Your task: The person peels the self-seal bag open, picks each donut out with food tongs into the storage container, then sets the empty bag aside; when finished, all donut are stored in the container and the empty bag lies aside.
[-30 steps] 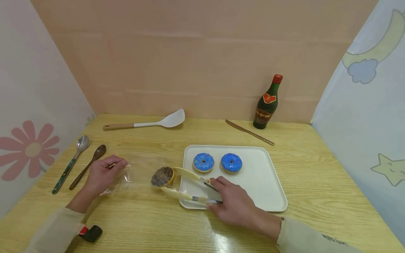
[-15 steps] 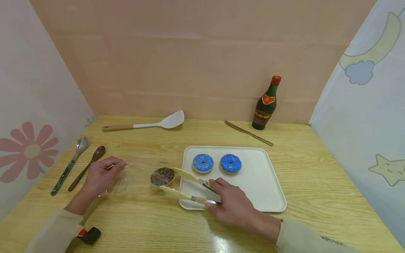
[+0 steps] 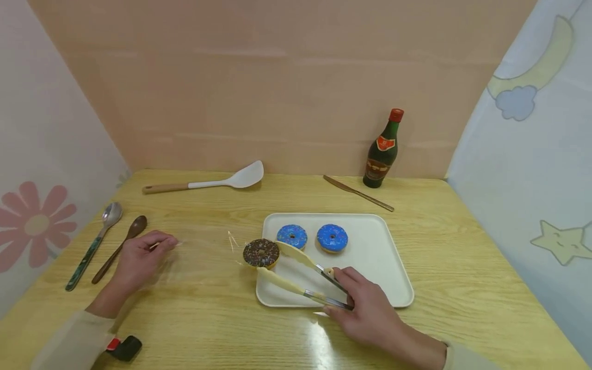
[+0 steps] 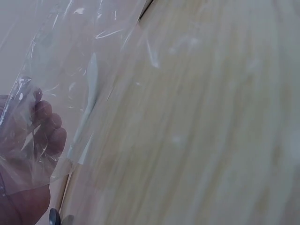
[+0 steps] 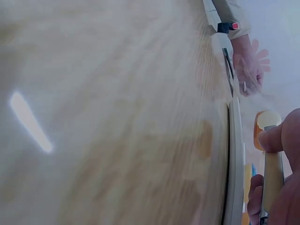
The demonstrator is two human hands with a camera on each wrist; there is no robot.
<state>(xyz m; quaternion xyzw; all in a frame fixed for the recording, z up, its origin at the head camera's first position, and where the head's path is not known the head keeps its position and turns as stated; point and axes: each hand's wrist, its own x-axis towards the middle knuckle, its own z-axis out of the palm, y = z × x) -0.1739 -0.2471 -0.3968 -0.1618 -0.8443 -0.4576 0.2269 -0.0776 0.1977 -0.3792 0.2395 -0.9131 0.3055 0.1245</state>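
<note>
My right hand (image 3: 344, 290) grips cream-tipped metal tongs (image 3: 296, 275), whose tips clasp a chocolate sprinkled doughnut (image 3: 261, 253) at the left edge of a white tray (image 3: 374, 288). Two blue-iced doughnuts (image 3: 292, 236) (image 3: 332, 238) lie on the tray behind it. My left hand (image 3: 162, 244) pinches one end of a clear plastic bag (image 3: 229, 240) that lies flat on the table toward the doughnut. In the left wrist view the crinkled bag (image 4: 70, 70) covers my curled fingers (image 4: 47, 129). The right wrist view shows the tongs' handle (image 5: 272, 173) under my fingers, beside the tray's rim (image 5: 233, 164).
A silver spoon (image 3: 99, 228) and a brown spoon (image 3: 122, 244) lie left of my left hand. A white spatula (image 3: 217, 181), a table knife (image 3: 358, 193) and a dark bottle (image 3: 381, 151) sit along the back of the wooden table (image 3: 462, 257).
The tongs and the chocolate doughnut have moved right, from beside the tray to its left edge. My right hand drew back to the right. My left hand kept its pinch on the bag.
</note>
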